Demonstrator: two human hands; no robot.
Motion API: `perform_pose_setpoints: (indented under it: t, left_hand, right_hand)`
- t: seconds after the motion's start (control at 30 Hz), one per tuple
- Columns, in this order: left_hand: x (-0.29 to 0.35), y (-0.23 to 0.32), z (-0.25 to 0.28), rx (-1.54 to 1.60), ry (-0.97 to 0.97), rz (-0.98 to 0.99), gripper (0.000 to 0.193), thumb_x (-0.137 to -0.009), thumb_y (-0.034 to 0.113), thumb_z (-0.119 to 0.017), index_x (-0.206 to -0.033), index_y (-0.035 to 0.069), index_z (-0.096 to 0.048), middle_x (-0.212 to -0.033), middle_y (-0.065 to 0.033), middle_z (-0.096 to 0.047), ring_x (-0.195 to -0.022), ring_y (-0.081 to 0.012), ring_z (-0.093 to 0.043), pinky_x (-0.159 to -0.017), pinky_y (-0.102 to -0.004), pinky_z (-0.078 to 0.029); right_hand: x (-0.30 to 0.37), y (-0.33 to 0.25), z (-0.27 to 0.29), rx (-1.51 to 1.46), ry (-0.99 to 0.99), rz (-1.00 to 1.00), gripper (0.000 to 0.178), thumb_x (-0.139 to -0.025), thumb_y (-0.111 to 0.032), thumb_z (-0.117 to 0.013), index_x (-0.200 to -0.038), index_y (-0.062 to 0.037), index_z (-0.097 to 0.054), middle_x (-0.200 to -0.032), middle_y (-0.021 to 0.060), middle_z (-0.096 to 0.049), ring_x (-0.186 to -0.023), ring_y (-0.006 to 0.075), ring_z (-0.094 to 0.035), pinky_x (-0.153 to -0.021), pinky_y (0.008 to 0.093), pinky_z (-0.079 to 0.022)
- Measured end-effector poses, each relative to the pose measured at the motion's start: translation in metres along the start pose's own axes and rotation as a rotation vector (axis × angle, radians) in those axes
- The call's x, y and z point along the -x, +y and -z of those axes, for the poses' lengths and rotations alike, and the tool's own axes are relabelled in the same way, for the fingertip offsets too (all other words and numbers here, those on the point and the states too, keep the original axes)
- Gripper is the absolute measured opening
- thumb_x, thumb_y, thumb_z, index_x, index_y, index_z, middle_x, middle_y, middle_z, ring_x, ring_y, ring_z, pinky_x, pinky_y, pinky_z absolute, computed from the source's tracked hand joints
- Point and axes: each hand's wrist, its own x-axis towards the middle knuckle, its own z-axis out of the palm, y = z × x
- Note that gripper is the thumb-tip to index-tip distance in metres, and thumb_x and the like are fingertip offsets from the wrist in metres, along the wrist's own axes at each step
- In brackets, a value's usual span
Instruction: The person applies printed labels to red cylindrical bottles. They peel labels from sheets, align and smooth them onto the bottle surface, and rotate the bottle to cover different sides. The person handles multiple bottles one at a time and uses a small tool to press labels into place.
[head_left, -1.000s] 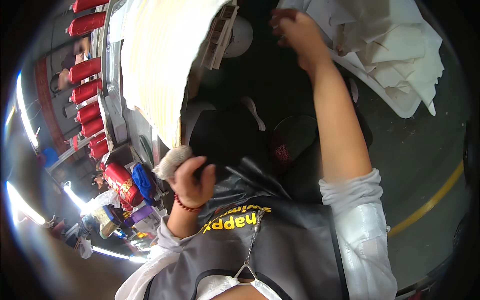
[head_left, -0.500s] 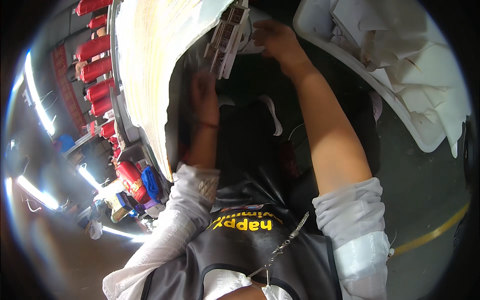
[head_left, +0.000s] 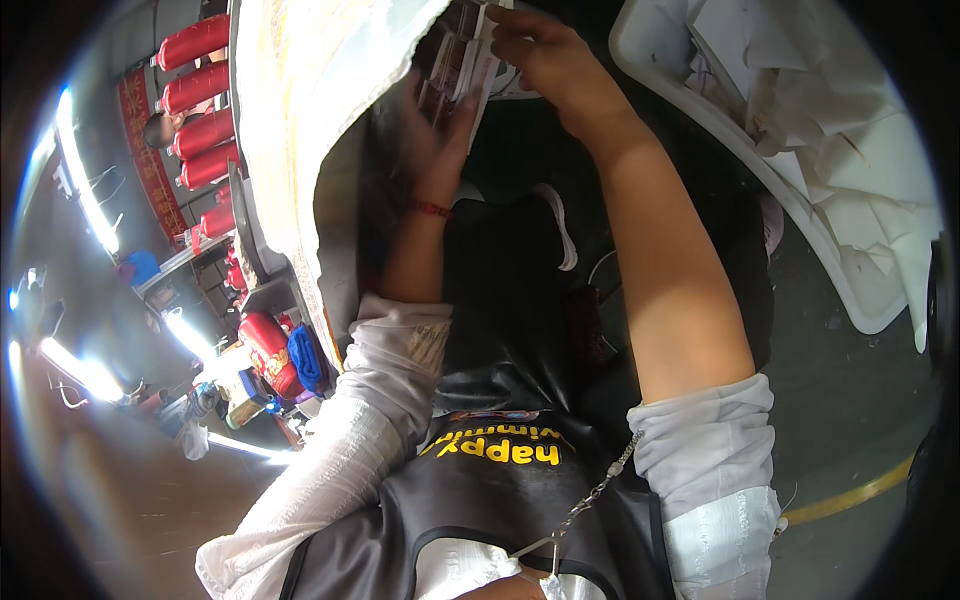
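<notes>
Head view, and both hands have come together since half a second ago: the left hand (head_left: 432, 130), which was lower against the dark lap, has risen to meet the right hand (head_left: 545, 55) at the top of the picture. Between them sits a small stack of cards (head_left: 462, 55), up by the edge of the pale cloth (head_left: 300, 110). Right hand's fingers curl down over the stack's upper end, gripping it; left hand cups it from below, fingers half closed against the card edges, a red bracelet (head_left: 432, 208) at the wrist. What is printed on the cards is too blurred to make out, and the top of the stack is cut off by the rim. White tub (head_left: 700, 130) of paper scraps sits well to the right.
</notes>
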Motion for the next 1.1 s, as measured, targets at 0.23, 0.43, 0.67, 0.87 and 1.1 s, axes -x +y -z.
perform_pose_setpoints:
  t: [0.23, 0.43, 0.67, 0.87, 1.1]
  left_hand:
    - [-0.017, 0.001, -0.003, 0.054, -0.064, -0.038, 0.065, -0.095, 0.032, -0.069, -0.141, -0.003, -0.042, -0.132, -0.0183, -0.055, -0.123, -0.0263, -0.053, -0.105, -0.038, -0.042]
    - [-0.042, -0.053, 0.019, -0.047, 0.136, -0.009, 0.064, -0.099, 0.048, -0.058, -0.132, -0.007, -0.053, -0.126, -0.0167, -0.059, -0.116, -0.0235, -0.057, -0.097, -0.0362, -0.048]
    - [-0.032, -0.013, 0.01, 0.283, 0.299, 0.107, 0.068, -0.1, 0.049, -0.055, -0.138, -0.007, -0.044, -0.136, -0.0205, -0.049, -0.118, -0.0297, -0.055, -0.099, -0.0425, -0.051]
    - [-0.023, 0.013, 0.012, 0.313, 0.308, 0.174, 0.056, -0.104, 0.034, -0.053, -0.142, -0.004, -0.041, -0.143, -0.019, -0.043, -0.129, -0.0297, -0.047, -0.104, -0.0457, -0.05]
    - [-0.021, 0.026, 0.005, 0.489, 0.36, 0.172, 0.058, -0.104, 0.034, -0.054, -0.146, -0.001, -0.037, -0.148, -0.016, -0.039, -0.131, -0.0295, -0.046, -0.107, -0.0442, -0.049]
  right_hand:
    - [0.014, -0.027, 0.008, -0.038, 0.019, -0.092, 0.048, -0.089, -0.022, -0.065, -0.133, -0.0061, -0.061, -0.102, 0.0066, -0.066, -0.09, 0.0168, -0.059, -0.073, 0.0293, -0.047]
    - [0.018, -0.037, 0.006, -0.033, 0.098, -0.146, 0.045, -0.087, -0.02, -0.064, -0.129, -0.0042, -0.063, -0.091, 0.005, -0.063, -0.083, 0.0144, -0.056, -0.069, 0.0283, -0.045]
    - [0.005, -0.016, 0.012, -0.146, 0.143, -0.117, 0.034, -0.089, -0.018, -0.063, -0.119, -0.0015, -0.067, -0.082, 0.0037, -0.062, -0.068, 0.0106, -0.051, -0.06, 0.0248, -0.041]
    - [0.008, -0.029, 0.011, -0.337, -0.112, -0.223, 0.026, -0.094, -0.019, -0.061, -0.111, 0.0, -0.063, -0.083, 0.008, -0.066, -0.063, 0.0097, -0.05, -0.056, 0.0243, -0.041]
    - [0.019, -0.062, -0.012, -0.363, -0.248, -0.472, 0.025, -0.099, -0.021, -0.053, -0.111, -0.0003, -0.058, -0.1, 0.0172, -0.07, -0.063, 0.0132, -0.055, -0.055, 0.0263, -0.047]
